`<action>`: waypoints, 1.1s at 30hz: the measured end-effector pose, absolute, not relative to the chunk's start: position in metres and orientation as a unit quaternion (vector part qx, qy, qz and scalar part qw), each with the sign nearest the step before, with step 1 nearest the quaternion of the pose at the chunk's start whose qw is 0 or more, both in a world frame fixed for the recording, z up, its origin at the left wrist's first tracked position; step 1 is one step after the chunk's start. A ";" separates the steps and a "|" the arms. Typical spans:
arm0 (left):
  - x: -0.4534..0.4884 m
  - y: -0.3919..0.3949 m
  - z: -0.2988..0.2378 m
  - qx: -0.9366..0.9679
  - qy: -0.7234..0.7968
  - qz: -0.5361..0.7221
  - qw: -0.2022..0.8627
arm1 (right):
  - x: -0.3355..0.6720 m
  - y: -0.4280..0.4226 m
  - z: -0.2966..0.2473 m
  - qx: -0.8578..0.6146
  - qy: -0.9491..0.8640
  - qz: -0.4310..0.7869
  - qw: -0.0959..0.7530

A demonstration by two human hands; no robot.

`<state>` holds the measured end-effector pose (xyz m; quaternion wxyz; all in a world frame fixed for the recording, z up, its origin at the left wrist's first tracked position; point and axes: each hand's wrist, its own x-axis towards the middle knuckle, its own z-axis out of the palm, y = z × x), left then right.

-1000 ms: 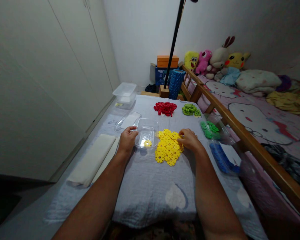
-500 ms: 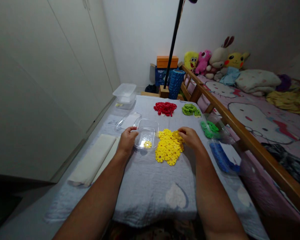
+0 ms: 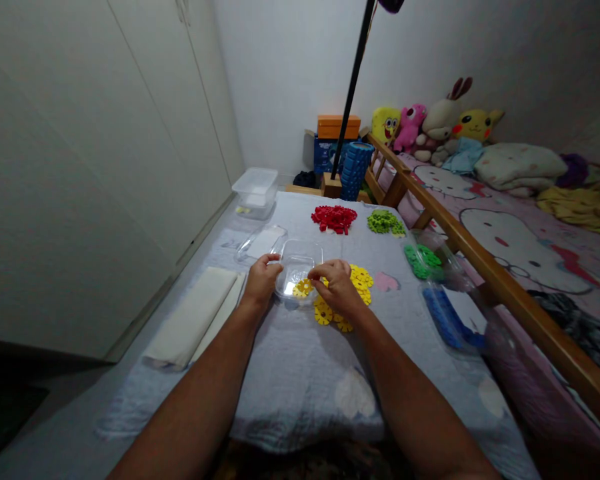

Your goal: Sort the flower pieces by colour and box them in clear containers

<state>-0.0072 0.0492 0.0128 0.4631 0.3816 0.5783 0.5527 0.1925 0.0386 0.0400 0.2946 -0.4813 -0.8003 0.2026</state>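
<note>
My left hand (image 3: pixel 261 283) grips the left rim of a clear plastic container (image 3: pixel 289 257) standing on the cloth. Over the container's right side is my right hand (image 3: pixel 336 287), thumb and fingers pinched at a yellow notched plastic disc (image 3: pixel 306 287). That disc overlaps another yellow disc low in the container, so their edges are hard to separate. A heap of yellow discs (image 3: pixel 362 283) lies just right of the container, partly hidden under my right hand and wrist.
Red pieces (image 3: pixel 334 218) and light green pieces (image 3: pixel 384 221) lie in heaps at the back. Containers with green (image 3: pixel 423 261) and blue pieces (image 3: pixel 450 317) line the right edge, beside a wooden bed rail (image 3: pixel 460 230). Folded cloth (image 3: pixel 193 313), a clear lid (image 3: pixel 261 243) and stacked tubs (image 3: pixel 255 190) are left.
My right hand has moved left from the heap's far right side to the container, bringing a yellow disc. My left hand stays on the rim. The view has shifted slightly.
</note>
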 end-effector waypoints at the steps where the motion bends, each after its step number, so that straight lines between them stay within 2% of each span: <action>1: -0.007 0.049 0.012 0.380 0.577 0.554 0.464 | 0.192 0.038 0.040 -0.480 -0.803 0.202 0.289; 10: -0.005 0.048 0.014 0.384 0.579 0.555 0.457 | 0.193 0.039 0.040 -0.468 -0.822 0.157 0.284; 14: -0.004 0.045 0.019 0.381 0.581 0.557 0.456 | 0.218 0.053 0.043 -0.540 -0.778 0.111 0.302; 16: -0.003 0.044 0.020 0.381 0.582 0.556 0.456 | 0.237 0.061 0.043 -0.611 -0.737 0.088 0.276; 20: -0.003 0.045 0.018 0.378 0.582 0.559 0.454 | 0.272 0.072 0.038 -0.729 -0.660 0.065 0.169; 26: -0.003 0.046 0.017 0.377 0.571 0.585 0.435 | 0.288 0.075 0.030 -0.742 -0.660 0.093 0.066; 29: -0.004 0.047 0.016 0.370 0.563 0.592 0.442 | 0.288 0.076 0.026 -0.738 -0.665 0.088 0.074; 33: -0.005 0.051 0.012 0.356 0.547 0.602 0.460 | 0.292 0.079 0.024 -0.732 -0.662 0.091 0.131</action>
